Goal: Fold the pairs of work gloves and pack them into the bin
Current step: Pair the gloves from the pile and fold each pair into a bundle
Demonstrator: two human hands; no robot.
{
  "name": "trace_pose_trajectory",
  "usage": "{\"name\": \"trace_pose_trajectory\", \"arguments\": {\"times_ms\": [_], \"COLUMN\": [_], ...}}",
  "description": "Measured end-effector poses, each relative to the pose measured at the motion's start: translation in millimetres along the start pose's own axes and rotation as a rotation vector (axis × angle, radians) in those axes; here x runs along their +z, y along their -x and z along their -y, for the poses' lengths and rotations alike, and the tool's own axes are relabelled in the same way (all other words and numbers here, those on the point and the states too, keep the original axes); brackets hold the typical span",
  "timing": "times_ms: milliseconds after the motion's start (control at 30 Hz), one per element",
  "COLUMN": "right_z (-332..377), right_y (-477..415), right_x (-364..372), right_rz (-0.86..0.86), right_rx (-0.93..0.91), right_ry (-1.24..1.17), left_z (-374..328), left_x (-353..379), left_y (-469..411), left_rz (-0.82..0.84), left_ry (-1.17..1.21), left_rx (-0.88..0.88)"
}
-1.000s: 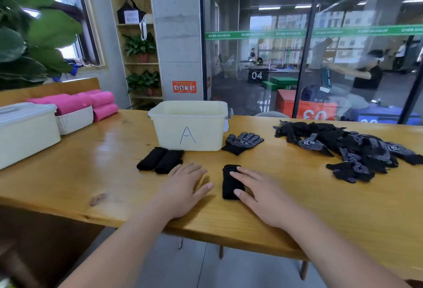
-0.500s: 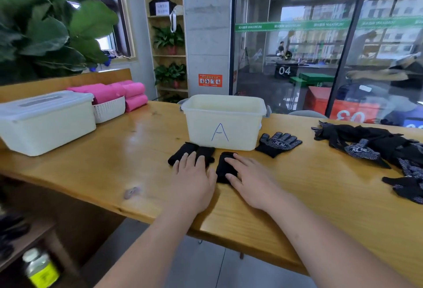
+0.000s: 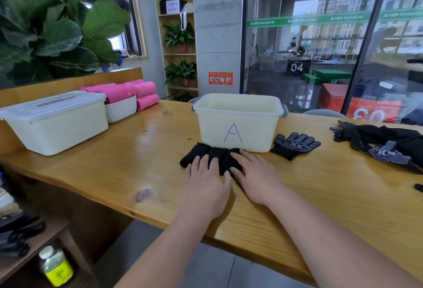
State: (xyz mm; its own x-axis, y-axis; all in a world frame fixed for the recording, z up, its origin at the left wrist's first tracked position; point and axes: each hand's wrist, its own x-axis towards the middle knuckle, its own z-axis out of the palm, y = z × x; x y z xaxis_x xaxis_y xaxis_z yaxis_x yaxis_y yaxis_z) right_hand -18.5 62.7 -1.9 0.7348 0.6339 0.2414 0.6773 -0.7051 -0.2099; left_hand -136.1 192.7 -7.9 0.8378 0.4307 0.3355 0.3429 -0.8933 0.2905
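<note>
At lower centre both hands lie flat with straight fingers, gripping nothing: the left hand [image 3: 206,184] and right hand [image 3: 256,178] press on the folded gloves [image 3: 215,154]. A second ago one bundle lay apart; now three sit in one row just before the bin [image 3: 212,127], seemingly ready to lift in. Further right, a flat pair [image 3: 295,144] and the loose pile [image 3: 377,135] wait.

Folded gloves [image 3: 214,154] partly covered by left hand [image 3: 206,187] and right hand [image 3: 256,180], bin [image 3: 238,125] floor was unseen, glove pile [image 3: 377,135] was cropped at right.
</note>
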Motion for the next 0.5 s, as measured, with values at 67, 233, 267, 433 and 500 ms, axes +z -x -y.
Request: {"name": "trace_pose_trajectory", "arguments": {"times_ms": [67,233,267,433,500], "right_z": [0.0,1.4,1.5,2.4,2.4], "right_y": [1.6,9.7,12.1,28.1,36.7], "right_x": [0.7,0.1,-0.7,-7.3,-10.8], "right_rz": [-0.008,-0.085,-0.093,-0.096,-0.083], "right_rx": [-0.002,-0.009,-0.007,0.008,0.020], "right_ry": [-0.001,-0.018,-0.019,0.003,0.005], "left_z": [0.8,1.0,0.8,0.0,-0.9], "left_x": [0.7,0.2,0.0,-2.0,-2.8], "left_y": [-0.1,0.0,-0.2,1.6,2.0], "left_rz": [-0.005,-0.012,-0.014,-0.031,-0.037], "left_ry": [-0.005,-0.008,-0.007,-0.014,-0.015], "left_rx": [0.003,0.021,0.027,0.069,0.084]}}
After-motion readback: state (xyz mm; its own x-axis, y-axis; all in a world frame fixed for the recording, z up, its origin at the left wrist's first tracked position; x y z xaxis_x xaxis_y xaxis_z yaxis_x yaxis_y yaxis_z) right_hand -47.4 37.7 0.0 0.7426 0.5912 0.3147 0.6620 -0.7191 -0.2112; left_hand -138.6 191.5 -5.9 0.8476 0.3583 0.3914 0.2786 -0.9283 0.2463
